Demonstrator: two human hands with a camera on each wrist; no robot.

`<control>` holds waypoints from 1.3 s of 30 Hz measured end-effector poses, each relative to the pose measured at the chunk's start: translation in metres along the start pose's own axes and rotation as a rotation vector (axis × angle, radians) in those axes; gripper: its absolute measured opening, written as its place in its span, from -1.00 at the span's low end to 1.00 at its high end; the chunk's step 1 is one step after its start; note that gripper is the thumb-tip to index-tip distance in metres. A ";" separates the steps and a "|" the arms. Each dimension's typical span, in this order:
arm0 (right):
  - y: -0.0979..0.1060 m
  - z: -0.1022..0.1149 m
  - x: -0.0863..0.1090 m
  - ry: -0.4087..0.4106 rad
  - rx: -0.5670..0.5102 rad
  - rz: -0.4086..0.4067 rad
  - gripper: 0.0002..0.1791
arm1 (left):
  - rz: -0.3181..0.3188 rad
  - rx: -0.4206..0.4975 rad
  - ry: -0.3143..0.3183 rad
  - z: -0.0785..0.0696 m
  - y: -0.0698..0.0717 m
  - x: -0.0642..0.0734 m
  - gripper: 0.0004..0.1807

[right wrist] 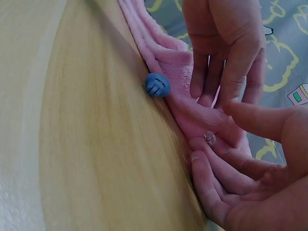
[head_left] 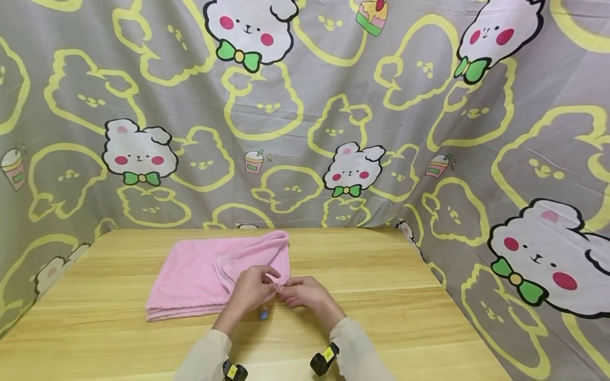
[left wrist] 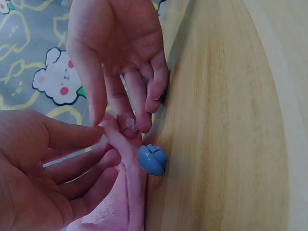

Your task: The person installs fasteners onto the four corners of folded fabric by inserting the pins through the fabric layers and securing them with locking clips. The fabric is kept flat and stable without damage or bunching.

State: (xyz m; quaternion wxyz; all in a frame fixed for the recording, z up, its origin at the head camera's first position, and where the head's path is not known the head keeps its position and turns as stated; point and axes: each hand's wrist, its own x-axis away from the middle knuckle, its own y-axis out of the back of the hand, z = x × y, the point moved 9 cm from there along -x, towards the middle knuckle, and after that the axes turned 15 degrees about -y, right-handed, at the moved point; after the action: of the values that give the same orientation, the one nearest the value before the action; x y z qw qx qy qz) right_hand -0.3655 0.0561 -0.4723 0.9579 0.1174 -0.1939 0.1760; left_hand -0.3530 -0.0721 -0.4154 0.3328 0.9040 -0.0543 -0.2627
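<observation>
A folded pink plush blanket (head_left: pixel 190 270) lies on the table, its right part folded back over itself. My left hand (head_left: pixel 254 288) pinches the blanket's near right edge, seen closely in the left wrist view. Opposite it, my right hand (head_left: pixel 305 293) has its thumb at the same edge and curled fingers below. A small clear plastic piece (right wrist: pixel 208 138) is held at the right fingertips against the pink cloth. Beside the blanket's edge, on the wood, lies a small blue plastic cap (left wrist: pixel 152 160) with a rounded top and slotted underside, touched by neither hand.
The light wooden table (head_left: pixel 381 307) runs back to a grey curtain (head_left: pixel 295 106) printed with rabbits, which also hangs along both sides. Each wrist carries a black strap-on camera (head_left: pixel 325 359).
</observation>
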 end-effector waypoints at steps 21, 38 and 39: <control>0.000 -0.003 -0.002 0.008 -0.018 -0.073 -0.79 | 0.021 -0.035 0.054 0.007 0.000 0.002 -0.80; 0.005 -0.005 -0.004 -0.018 -0.063 -0.111 -0.89 | 0.065 -0.035 0.022 0.001 0.000 0.004 -0.91; 0.004 -0.005 -0.004 -0.013 -0.062 -0.111 -0.91 | 0.065 -0.035 0.022 0.001 0.000 0.004 -0.90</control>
State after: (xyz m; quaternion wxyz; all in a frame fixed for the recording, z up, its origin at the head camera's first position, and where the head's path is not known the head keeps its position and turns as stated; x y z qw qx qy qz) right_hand -0.3689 0.0604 -0.4774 0.9681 0.0993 -0.1987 0.1156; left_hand -0.3496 -0.0738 -0.4177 0.3575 0.8987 -0.0754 -0.2427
